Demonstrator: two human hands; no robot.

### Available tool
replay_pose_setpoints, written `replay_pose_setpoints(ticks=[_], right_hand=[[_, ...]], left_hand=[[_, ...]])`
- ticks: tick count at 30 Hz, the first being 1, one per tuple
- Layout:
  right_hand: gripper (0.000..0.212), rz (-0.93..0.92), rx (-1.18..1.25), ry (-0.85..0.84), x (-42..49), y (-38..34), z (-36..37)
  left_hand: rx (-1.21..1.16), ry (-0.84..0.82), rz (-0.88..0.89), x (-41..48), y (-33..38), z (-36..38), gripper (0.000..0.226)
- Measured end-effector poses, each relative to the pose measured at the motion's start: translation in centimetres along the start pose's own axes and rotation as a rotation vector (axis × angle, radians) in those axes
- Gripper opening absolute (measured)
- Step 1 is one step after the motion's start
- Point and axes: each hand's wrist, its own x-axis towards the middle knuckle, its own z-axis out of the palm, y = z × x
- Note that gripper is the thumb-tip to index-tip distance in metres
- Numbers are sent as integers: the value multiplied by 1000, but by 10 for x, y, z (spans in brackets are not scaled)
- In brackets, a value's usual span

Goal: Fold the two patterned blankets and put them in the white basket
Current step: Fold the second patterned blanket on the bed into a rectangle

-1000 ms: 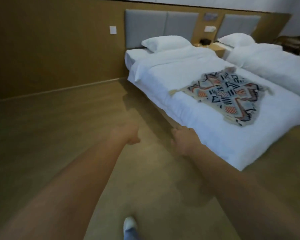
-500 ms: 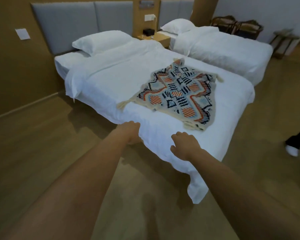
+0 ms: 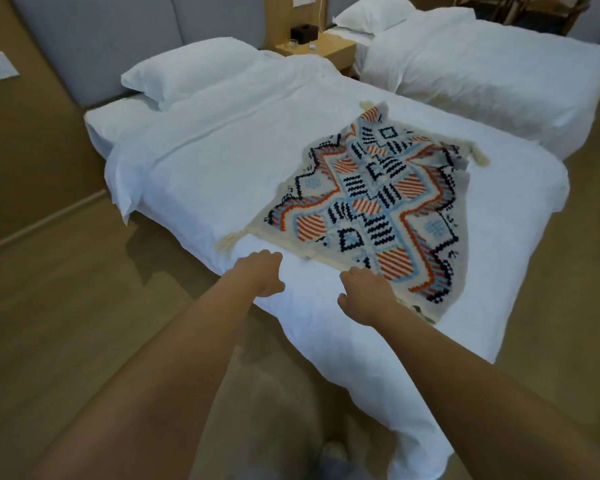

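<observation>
A patterned blanket [image 3: 374, 206], cream with orange, light blue and dark navy shapes and tassels at its corners, lies spread flat on the near white bed [image 3: 222, 157]. My left hand [image 3: 262, 271] hovers over the bed's near edge, just short of the blanket's left tasselled corner, fingers curled and holding nothing. My right hand [image 3: 364, 294] is at the blanket's near edge, fingers curled, with nothing visibly gripped. Only this one blanket is in view, and no white basket shows.
A pillow [image 3: 187, 72] lies at the head of the near bed. A second white bed [image 3: 482, 67] stands to the right, with a wooden nightstand [image 3: 316, 48] between them. Wooden floor [image 3: 66, 306] surrounds the bed. My shoe [image 3: 333, 453] shows at the bottom.
I have walked closer to the bed, and both hands have moved from over the floor up to the bed's near edge beside the blanket.
</observation>
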Motion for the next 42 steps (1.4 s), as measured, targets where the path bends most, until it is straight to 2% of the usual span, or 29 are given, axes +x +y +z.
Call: replay_pose_setpoints(ticks=[8,11,16,20,24,25,29,31,34,37,39,42], right_hand=[[27,36,91,-59,137,-12,-4],[27,47,132,-73,196,-29,7],[22,197,259,-183,287,-58,52],[36,280,321,-259,336,-70,79],[48,318,337,-288,372,-76,105],[54,320,333,-296,378,-76,111],[80,320,294,-358,398,-77,135],[70,321,231,-325,404,-80,143],[35,319,230,-232,418,-86,143],[24,263,322,-193,438,-102,129],[20,198,406,-155,453,-123,118],[21,112,559,-181,468,-168,106]], left_hand=[[-21,-43,-39,121,-55,-26,62],[-64,-31,-34,181,-84,-27,55],[-193,-90,-55,276,-135,-7,50],[-204,-133,-49,332,-162,15,47],[-325,-226,-175,377,-157,34,78],[-353,-216,-208,382,-152,39,80],[-483,-76,-301,392,-146,56,51],[-602,-55,-303,393,-152,59,37],[-686,28,-185,394,-175,55,19],[-732,138,-92,397,-208,36,20],[-666,202,-115,401,-239,22,19],[-461,203,-230,401,-292,9,16]])
